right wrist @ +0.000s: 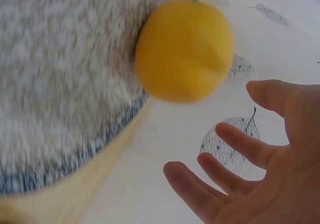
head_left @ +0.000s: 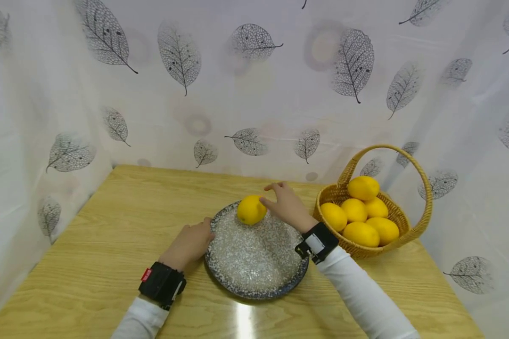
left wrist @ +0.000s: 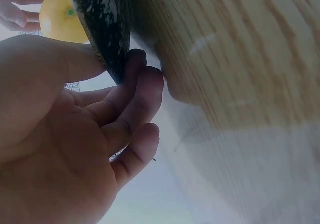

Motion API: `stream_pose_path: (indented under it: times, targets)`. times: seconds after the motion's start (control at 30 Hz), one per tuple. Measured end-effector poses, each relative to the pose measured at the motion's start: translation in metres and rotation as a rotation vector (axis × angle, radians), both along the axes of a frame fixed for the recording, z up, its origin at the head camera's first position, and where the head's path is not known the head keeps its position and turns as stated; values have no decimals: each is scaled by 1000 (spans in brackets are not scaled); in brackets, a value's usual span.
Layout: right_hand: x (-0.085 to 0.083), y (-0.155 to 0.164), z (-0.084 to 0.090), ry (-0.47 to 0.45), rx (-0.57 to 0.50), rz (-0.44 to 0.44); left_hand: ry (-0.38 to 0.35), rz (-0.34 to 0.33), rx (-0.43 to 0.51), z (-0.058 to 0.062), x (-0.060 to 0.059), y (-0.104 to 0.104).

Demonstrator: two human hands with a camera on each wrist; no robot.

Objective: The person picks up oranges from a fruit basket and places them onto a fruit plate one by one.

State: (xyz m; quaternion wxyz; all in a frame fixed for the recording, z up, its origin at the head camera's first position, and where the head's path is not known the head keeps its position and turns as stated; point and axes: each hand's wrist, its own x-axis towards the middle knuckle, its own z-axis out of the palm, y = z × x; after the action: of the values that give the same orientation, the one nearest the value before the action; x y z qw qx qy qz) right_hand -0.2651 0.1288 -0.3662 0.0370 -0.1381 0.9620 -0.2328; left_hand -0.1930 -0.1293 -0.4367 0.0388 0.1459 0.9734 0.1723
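A speckled grey plate (head_left: pixel 254 263) with a dark blue rim lies on the wooden table (head_left: pixel 110 235). My left hand (head_left: pixel 191 242) pinches its left rim, thumb on top and fingers (left wrist: pixel 135 93) curled under the edge (left wrist: pixel 102 23). A yellow lemon (head_left: pixel 251 209) rests on the plate's far side. My right hand (head_left: pixel 286 205) hovers just right of the lemon, fingers spread and loose. In the right wrist view the lemon (right wrist: pixel 184 48) sits on the plate (right wrist: pixel 60 83), with a gap between it and my open right hand (right wrist: pixel 260 179).
A wicker basket (head_left: pixel 424 188) with a hoop handle stands right of the plate and holds several more lemons (head_left: pixel 362 221). White leaf-print curtains (head_left: pixel 254 94) close in the table on the back and both sides. Bare tabletop lies to the left.
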Motion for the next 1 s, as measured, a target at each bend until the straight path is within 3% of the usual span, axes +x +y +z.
stream_pose_path:
  times: [0.2, 0.47, 0.63, 0.8, 1.0]
  targets:
    - [-13, 30, 28, -23, 67, -13, 8, 11, 1, 3, 0, -2]
    - [-35, 88, 58, 66, 232, -89, 2, 2, 22, 7, 2, -1]
    - [-44, 121, 60, 50, 337, -183, -14, 5, 32, 5, 6, 1]
    - [-52, 142, 56, 54, 433, -341, -16, 22, 33, 7, 7, 1]
    - [-55, 160, 41, 25, 449, -439, -8, 13, 40, 7, 7, -1]
